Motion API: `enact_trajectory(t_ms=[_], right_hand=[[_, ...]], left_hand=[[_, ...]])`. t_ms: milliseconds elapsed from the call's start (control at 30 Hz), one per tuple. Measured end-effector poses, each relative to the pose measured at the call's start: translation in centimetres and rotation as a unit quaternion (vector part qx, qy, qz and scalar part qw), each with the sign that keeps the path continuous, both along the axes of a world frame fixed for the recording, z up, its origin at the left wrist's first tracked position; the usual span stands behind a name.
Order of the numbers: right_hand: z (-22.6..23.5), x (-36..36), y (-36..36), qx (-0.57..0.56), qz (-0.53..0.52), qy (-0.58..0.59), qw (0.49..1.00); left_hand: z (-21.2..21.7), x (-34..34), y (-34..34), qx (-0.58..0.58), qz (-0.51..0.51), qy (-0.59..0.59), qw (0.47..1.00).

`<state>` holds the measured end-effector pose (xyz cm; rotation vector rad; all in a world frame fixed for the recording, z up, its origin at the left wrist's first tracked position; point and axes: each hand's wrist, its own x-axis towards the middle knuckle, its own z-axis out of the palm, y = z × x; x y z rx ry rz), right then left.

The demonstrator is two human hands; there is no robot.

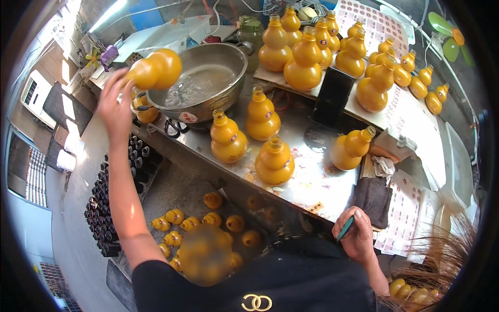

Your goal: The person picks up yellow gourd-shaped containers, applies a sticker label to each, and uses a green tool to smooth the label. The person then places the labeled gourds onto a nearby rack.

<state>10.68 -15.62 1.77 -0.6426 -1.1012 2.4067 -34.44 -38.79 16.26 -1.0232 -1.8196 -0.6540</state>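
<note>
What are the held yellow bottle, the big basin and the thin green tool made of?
The yellow bottle in the left hand: perhaps glass or ceramic, glossy, judging by bright highlights.
The basin: probably stainless steel, fairly shiny, from its silvery, reflective wall.
The green tool in the right hand: possibly plastic, evenly coloured; too small to be sure.

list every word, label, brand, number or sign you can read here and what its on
No word or number reads clearly.
Round sticker on the metal basin: too small and blurred.
Small round stickers on the yellow gourd-shaped bottles: too small.
Paper sheets with rows of reddish marks, at right: too small.
Gold emblem on the black shirt: two interlocked curves, a sign without words.
</note>
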Motion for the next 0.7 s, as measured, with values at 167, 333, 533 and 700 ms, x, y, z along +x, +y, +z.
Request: enact_trajectory(t_ms=[167, 333, 533, 700], right_hand=[[-0.2, 3.4, 1.0, 0.009, -0.096, 0.025, 0.995], [-1.1, 5.7, 2.2, -0.01, -0.125, 0.044, 0.991], [-1.7, 6.6, 3.6, -0.034, -0.128, 0.054, 0.99], [-2.2, 6.9, 4.3, -0.042, -0.123, 0.057, 0.99]], left_hand=[[-1.1, -6.0, 6.3, -0.168, -0.056, -0.035, 0.984], [-2.5, -8.4, 8.3, -0.318, -0.06, 0.019, 0.946], [-3.1, -7.4, 9.4, -0.41, -0.039, -0.027, 0.911], [-4.0, -8.4, 9.6, -0.423, -0.036, -0.056, 0.904]])
